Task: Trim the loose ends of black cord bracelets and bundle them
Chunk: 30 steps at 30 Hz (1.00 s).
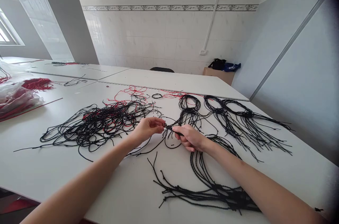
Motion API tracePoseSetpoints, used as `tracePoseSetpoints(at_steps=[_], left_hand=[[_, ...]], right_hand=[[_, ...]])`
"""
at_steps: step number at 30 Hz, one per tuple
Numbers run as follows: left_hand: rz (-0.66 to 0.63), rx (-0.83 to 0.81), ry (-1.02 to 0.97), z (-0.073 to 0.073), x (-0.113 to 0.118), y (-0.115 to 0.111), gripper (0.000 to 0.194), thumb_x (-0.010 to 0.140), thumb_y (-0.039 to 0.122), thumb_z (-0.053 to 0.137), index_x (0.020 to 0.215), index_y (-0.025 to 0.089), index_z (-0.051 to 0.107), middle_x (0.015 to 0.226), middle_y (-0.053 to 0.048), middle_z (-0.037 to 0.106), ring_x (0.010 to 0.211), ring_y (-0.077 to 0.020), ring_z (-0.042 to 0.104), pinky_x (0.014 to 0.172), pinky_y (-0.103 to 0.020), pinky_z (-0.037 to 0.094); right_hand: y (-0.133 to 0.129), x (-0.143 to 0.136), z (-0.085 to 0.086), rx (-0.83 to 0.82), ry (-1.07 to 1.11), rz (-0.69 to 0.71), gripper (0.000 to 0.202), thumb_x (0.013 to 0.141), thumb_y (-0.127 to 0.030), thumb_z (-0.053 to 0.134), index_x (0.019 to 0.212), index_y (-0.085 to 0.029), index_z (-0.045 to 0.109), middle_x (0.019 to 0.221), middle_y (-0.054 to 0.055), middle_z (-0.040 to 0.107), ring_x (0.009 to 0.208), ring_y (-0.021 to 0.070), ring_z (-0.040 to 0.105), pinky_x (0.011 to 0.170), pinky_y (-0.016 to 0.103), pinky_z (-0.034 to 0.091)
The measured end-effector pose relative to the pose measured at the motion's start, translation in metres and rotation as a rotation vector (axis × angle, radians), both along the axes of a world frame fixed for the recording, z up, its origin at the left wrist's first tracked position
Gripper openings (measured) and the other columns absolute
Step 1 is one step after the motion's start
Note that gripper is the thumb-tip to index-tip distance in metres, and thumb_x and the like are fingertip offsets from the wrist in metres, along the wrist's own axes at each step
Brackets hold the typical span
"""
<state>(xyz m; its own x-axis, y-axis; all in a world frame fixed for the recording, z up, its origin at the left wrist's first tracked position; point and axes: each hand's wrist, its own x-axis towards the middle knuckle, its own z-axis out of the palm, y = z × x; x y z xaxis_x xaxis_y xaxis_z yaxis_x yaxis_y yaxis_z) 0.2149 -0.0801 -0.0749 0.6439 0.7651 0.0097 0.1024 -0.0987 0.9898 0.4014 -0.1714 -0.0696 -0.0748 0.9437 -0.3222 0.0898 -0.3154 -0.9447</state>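
Observation:
My right hand (190,137) is closed around a bundle of black cords (201,167), whose strands hang down below the fist onto the table. At the other end of that bundle, my left hand (151,128) pinches the thin cord ends between thumb and fingers, close to the right thumb. A tangled heap of black cords (100,125) with some red among them lies left of my hands. Behind my right hand rest looped, tied black cord bundles (189,109). Near my right forearm, another spread of black cords (222,195) lies at the front.
The white table (127,181) reaches back to a tiled wall. Red cords (132,91) and a small black ring of cord (157,96) lie beyond the heap. Plastic bags with red cords (18,98) are at far left. A cardboard box (221,75) with dark bags stands behind the table.

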Motion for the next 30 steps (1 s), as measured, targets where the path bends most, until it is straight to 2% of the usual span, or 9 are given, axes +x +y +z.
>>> tracePoseSetpoints(at_steps=[13,30], left_hand=[[-0.040,0.069,0.118,0.005,-0.001,-0.006,0.031,0.073,0.025,0.069,0.103,0.019,0.067,0.098,-0.004,0.070,0.080,-0.0150,0.066,0.080,-0.032,0.050],[-0.038,0.035,0.121,0.007,0.001,-0.011,0.033,0.070,0.022,0.071,0.103,0.018,0.067,0.088,-0.004,0.072,0.080,-0.0175,0.068,0.083,-0.035,0.051]], right_hand=[[0.000,-0.001,0.000,0.006,-0.035,0.010,0.035,0.089,-0.040,0.049,0.062,-0.017,0.046,0.038,-0.013,0.018,0.032,0.0035,0.013,0.025,0.016,0.024],[-0.001,-0.002,-0.002,0.026,-0.016,0.012,0.039,0.085,-0.044,0.056,0.059,-0.018,0.045,0.037,-0.012,0.020,0.032,0.0028,0.013,0.027,0.015,0.018]])
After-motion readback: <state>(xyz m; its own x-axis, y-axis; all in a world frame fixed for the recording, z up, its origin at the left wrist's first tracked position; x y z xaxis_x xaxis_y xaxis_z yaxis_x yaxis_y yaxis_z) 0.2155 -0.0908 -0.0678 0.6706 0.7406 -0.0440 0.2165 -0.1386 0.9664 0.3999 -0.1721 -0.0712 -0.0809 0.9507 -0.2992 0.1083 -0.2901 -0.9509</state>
